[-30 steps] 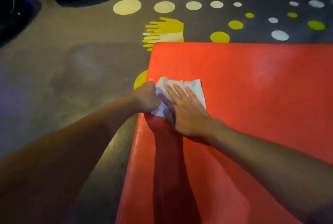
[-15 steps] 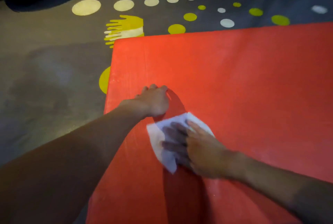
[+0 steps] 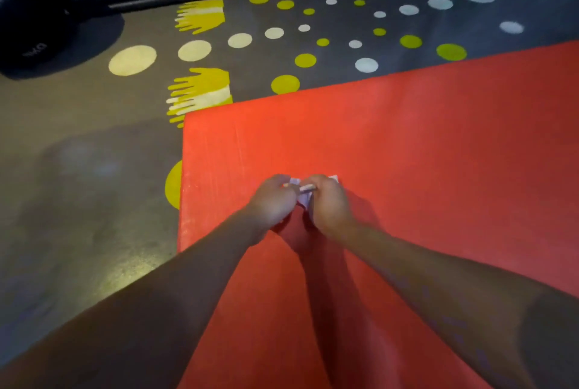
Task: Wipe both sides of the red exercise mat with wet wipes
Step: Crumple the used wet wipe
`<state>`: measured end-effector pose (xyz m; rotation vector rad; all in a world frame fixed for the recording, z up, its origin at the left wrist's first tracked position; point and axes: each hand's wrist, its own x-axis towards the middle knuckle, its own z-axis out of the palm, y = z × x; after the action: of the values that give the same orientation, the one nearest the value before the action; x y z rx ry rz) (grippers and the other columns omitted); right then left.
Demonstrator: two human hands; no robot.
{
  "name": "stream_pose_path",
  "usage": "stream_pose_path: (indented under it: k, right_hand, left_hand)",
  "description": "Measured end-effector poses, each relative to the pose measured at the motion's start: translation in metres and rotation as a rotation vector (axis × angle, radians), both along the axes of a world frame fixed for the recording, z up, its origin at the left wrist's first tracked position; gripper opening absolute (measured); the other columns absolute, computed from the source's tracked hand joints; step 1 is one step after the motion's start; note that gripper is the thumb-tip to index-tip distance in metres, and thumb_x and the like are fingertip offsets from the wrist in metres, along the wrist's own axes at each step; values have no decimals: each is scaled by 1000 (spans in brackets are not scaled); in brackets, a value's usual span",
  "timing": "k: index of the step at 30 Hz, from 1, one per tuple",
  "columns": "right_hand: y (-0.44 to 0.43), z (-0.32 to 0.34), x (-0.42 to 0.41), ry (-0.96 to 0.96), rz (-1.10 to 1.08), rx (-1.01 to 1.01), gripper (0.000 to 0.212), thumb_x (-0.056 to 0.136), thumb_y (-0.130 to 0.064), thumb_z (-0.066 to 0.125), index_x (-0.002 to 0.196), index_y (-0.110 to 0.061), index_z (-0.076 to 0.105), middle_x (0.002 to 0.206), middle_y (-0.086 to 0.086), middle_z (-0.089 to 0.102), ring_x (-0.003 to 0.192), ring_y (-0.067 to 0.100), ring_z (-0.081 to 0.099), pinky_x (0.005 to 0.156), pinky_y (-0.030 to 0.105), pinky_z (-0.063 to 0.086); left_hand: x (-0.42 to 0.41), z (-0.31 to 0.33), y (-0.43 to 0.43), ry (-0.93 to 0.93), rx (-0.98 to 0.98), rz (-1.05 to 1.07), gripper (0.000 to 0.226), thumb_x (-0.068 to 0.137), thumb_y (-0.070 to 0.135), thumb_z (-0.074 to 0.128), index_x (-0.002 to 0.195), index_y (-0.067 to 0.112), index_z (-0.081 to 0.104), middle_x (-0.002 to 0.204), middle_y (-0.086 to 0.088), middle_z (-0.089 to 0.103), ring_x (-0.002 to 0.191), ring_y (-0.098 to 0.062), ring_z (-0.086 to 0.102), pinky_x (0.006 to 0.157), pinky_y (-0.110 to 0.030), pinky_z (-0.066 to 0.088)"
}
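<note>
A: What is shown in the head view?
B: A crumpled wet wipe (image 3: 304, 198) is gripped by the left hand (image 3: 275, 200) and the right hand (image 3: 329, 205), fingers curled round it, over the red exercise mat (image 3: 423, 153), which is laid on a spotted floor (image 3: 78, 200).

Arms extended, left grip (image 3: 273, 201) and right grip (image 3: 329, 204) curled close together.

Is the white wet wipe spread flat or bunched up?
Bunched up: only small crumpled bits of the white wet wipe show between the left hand and the right hand, both gripping it.
</note>
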<state>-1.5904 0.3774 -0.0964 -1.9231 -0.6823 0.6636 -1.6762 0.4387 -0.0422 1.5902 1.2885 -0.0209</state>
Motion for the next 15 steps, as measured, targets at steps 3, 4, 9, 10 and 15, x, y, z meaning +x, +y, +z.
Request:
stream_pose_path:
  k: [3,4,9,10,15]
  right_hand:
    - [13,72,1,376,-176,45,24,80,8,53,74,-14,61,61,8,58,45,13,54,39,21,42]
    - [13,106,3,440,-207,82,28,82,12,51,76,-13,60,58,8,56,38,10,50,34,17,36]
    - [22,268,7,557,-324,194,34,87,11,38,72,-14,55,66,15,54,52,20,49,51,24,38]
    - [22,301,9,573,-353,209,35,84,12,35,70,-14,54,72,18,56,61,23,52,57,29,41]
    - [1,479,29,595,-317,187,24,84,4,40,75,-13,54,69,10,55,60,22,53,51,18,40]
  left_hand:
    - [7,64,-6,-203,-309,214,16,95,33,47,92,26,61,86,0,56,80,-23,50,77,-47,49]
    - [9,91,-8,-249,-387,254,19,97,37,45,96,26,61,88,-2,57,80,-24,54,78,-52,52]
    - [20,241,-13,-410,-546,272,24,101,31,46,87,20,62,69,-4,60,57,-21,59,58,-32,55]
    - [23,274,-14,-438,-535,279,22,102,26,45,89,19,62,65,-2,62,54,-17,60,54,-27,53]
    - [43,449,-23,-400,-438,171,19,100,8,47,88,14,61,56,1,63,45,-11,61,44,-27,55]
